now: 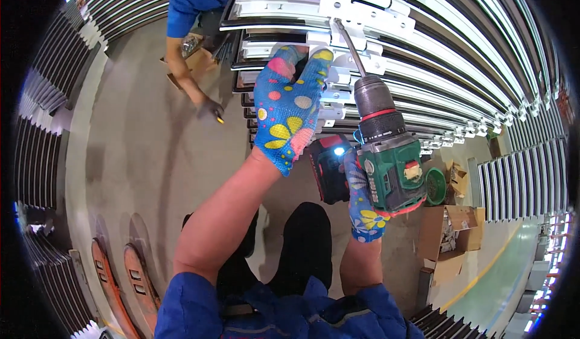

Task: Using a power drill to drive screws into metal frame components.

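Right hand [357, 185]: wrapped round the handle of a green drill [393, 173], its bit [352, 48] slanting up and away.
Left hand [289, 106]: bent at the ends of the stacked panels [441, 58], left of the drill — whether it grips anything, I cannot tell.
White bracket [339, 5]: beyond both hands, the tip at or just beside it; contact unclear.
Drilling step: probably lining up on a bracket fastener.
Next move: calls for a squarely seated tip and steady right hand — left hand clear of the chuck [374, 100].
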Demonstrator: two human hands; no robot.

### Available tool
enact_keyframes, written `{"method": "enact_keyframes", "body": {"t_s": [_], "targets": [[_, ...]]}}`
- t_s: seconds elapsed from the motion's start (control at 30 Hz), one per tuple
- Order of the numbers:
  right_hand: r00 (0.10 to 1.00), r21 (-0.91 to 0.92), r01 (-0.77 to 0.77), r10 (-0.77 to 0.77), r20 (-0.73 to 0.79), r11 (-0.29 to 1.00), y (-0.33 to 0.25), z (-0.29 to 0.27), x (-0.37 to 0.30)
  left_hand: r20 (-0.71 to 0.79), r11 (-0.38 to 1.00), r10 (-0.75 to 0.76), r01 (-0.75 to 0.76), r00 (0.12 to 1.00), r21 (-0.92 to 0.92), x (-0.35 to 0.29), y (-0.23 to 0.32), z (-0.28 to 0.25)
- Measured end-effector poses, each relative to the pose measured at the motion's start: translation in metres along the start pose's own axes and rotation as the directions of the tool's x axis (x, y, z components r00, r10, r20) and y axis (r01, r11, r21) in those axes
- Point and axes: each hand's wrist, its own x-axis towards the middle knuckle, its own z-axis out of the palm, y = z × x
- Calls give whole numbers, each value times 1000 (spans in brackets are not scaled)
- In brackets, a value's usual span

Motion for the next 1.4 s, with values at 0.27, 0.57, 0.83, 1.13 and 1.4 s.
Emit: {"method": "enact_keyframes", "body": {"t_s": [0.27,0.57,0.83,1.13,1.4], "targets": [[994,-285,-7,-25,-108,958,24,-51,-3,87,980,-137,148,987,-132,0,9,-2],[989,-712,144,-121,84,687,6,-97,10,29,994,35,-38,999,103,1,-1,-11],[935,-830,295,-323,149,473,-5,-96,18,67,999,-42,43,997,-2,-1,6,-12],[739,498,-468,-15,674,-730,-5,-88,1,92,982,-50,66,995,-175,-4,11,-14],[702,571,-524,59,710,-632,1,-73,-5,84,1000,-29,29,996,9,-1,8,-9]]}}
